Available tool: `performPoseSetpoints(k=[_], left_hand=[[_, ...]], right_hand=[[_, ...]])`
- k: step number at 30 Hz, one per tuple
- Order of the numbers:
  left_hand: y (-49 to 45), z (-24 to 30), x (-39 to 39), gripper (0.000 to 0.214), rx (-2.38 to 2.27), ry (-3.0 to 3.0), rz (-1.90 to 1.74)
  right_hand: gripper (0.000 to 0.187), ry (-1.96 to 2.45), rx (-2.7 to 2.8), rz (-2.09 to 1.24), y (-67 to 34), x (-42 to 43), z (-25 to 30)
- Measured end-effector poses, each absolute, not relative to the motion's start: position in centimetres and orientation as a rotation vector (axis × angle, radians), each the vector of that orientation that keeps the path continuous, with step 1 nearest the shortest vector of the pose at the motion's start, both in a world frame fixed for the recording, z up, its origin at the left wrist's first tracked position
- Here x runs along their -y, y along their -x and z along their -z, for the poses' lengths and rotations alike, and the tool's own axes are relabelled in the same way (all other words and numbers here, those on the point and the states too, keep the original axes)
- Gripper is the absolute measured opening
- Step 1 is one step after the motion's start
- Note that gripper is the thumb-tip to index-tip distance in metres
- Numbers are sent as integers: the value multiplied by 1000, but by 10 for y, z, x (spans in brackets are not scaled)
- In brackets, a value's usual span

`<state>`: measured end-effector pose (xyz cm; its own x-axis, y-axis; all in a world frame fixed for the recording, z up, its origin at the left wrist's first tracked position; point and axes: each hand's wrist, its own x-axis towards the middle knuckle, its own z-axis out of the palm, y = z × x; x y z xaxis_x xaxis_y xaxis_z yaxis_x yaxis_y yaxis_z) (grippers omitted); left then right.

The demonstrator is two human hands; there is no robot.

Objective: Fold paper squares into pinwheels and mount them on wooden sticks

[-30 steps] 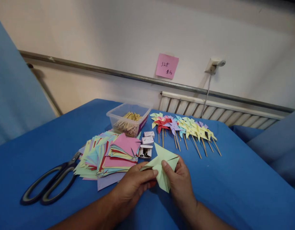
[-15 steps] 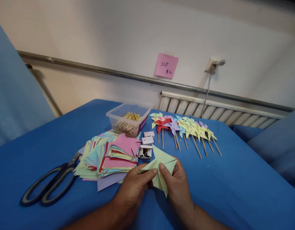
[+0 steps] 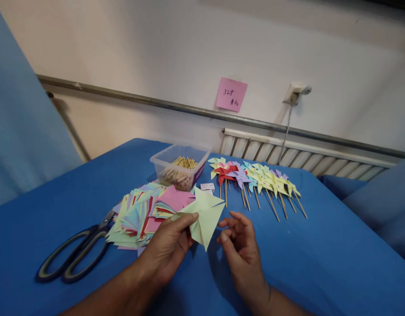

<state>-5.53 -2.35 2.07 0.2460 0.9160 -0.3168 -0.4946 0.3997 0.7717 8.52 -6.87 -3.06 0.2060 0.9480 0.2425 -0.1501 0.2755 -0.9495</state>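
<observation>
A pale green sheet of paper (image 3: 205, 215), slit in from its corners, is pinched between the thumb and fingers of my left hand (image 3: 171, 245). Just to its right, my right hand (image 3: 242, 259) is apart from the paper, fingers curled loosely with gaps between them and nothing visible in them. Behind my left hand lies a pile of coloured paper squares (image 3: 139, 210). Small white boxes (image 3: 207, 187) show past the top edge of the green sheet, which hides part of them.
Large dark-handled scissors (image 3: 80, 250) lie left of the pile. A clear plastic tub (image 3: 156, 164) holds many thin wooden sticks (image 3: 184, 163). Finished paper pinwheels (image 3: 265, 180) on sticks lie at the back right of the blue-covered table (image 3: 337, 254).
My right hand has let go of the green paper and opened. My left hand has shifted left with the sheet, which now covers the open small box.
</observation>
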Motion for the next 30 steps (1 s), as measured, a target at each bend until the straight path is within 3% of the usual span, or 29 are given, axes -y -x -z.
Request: performPoseSetpoints(k=[7,14,30], left_hand=[[53,-26,31,18,-840,-646,-982],[50,-22,34,18,-850,-686,-928],[45,-16,37,19,-878,-663,-873]], right_hand=[[40,921,1515,-754,-88,75,29],[5,1019,1473,-825,-93,73,23],[20,1079,1191,-1046,-94,62,30]])
